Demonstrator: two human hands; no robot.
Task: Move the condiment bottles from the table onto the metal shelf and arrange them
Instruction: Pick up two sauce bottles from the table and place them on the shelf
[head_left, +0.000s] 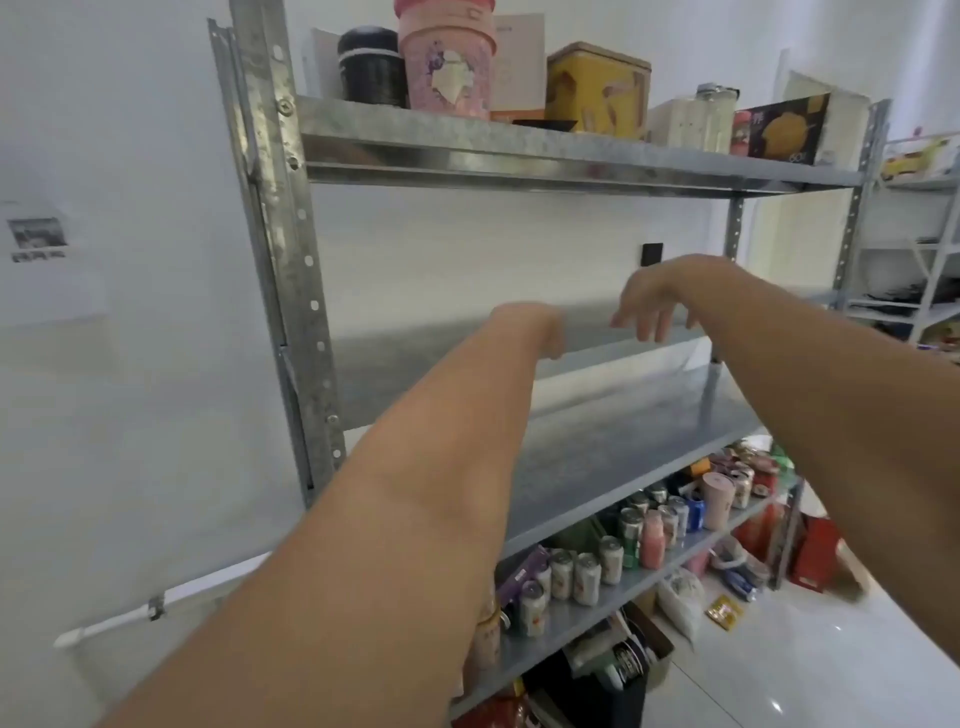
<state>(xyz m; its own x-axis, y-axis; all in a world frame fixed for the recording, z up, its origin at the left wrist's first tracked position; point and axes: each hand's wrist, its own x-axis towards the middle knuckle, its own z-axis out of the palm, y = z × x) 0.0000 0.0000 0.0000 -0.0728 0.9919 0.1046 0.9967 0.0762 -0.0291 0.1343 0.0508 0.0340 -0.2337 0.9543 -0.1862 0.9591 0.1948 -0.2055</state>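
Galvanised metal shelf (623, 431) at 12 o'clock lies bare; no bottles placed yet. Right hand (652, 304) hangs slack and empty. Left hand (545, 335) is bent away, its grip hidden.

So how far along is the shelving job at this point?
Nothing looks placed yet: the middle shelf both arms reach over is bare. In hand, no bottle shows: the right hand hangs open, the left hand bends down, its grip hidden. Left: seemingly all the bottles; the table is out of view.

White wall (130, 415), glossy white floor (779, 675), perhaps a paper notice (39, 239) left
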